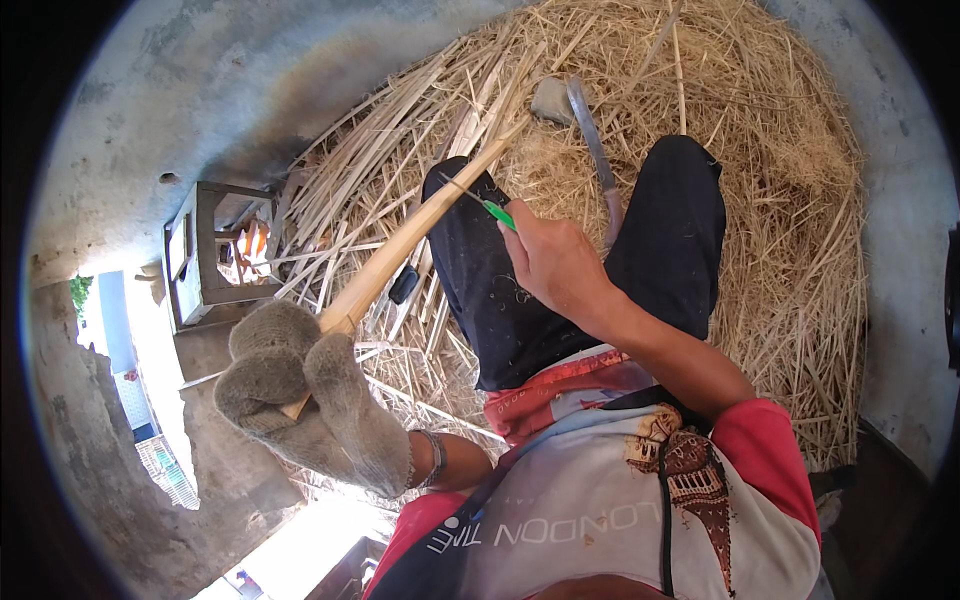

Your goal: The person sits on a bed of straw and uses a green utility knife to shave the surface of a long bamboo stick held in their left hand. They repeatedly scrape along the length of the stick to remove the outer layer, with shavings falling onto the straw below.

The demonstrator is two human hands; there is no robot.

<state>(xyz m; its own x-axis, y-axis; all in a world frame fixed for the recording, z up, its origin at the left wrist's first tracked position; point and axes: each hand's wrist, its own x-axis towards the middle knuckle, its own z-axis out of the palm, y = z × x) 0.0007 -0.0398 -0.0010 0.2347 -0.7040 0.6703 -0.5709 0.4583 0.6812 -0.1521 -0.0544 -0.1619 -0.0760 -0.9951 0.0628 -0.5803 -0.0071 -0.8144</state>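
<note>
My left hand (300,385), in a grey knitted glove, grips the near end of a long pale bamboo stick (410,240) that slants up and to the right across my left knee. My bare right hand (550,262) holds a thin knife with a green handle (498,213). Its narrow blade points up-left and touches the stick above my black trouser leg (490,290).
Split bamboo strips and shavings (760,180) cover the concrete floor around my legs. A curved blade with a handle (592,135) lies on the pile beside a grey stone (552,100). A small wooden stool frame (215,250) stands at the left.
</note>
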